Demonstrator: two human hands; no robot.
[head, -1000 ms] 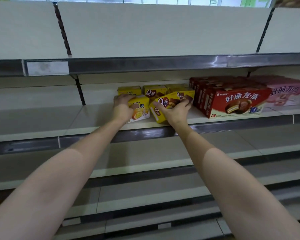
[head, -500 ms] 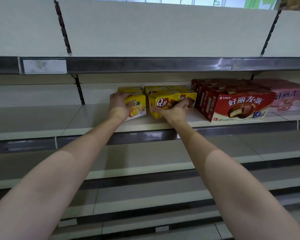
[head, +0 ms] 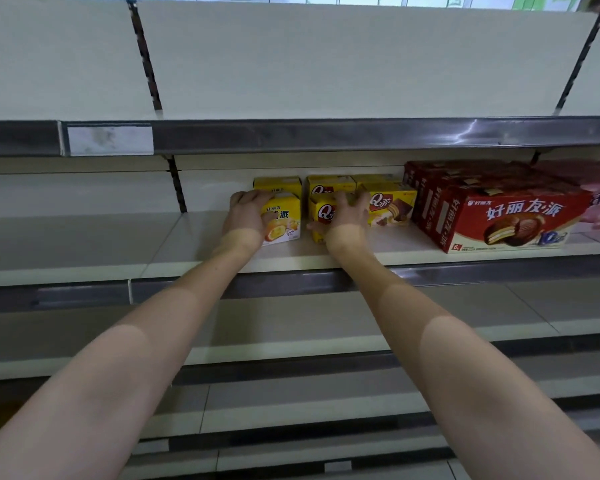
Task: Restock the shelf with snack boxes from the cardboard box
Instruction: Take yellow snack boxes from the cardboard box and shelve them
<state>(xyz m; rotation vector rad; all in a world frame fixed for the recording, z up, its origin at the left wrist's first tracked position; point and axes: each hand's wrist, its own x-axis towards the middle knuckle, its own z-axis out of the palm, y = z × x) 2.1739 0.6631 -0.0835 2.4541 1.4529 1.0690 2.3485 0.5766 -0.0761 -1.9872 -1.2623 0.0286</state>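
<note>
Snack boxes stand on the middle shelf (head: 361,252), both hands among them. The left hand (head: 248,216) grips a yellow box with an orange cake picture (head: 284,220), fingers curled over its top and left side. The right hand (head: 349,216) holds a yellow Q box (head: 321,214), fingers over the top, thumb low at the front (the box stands upright on the shelf). More yellow boxes (head: 394,206) stand behind and just beside; red boxes (head: 506,220) stand further right.
</note>
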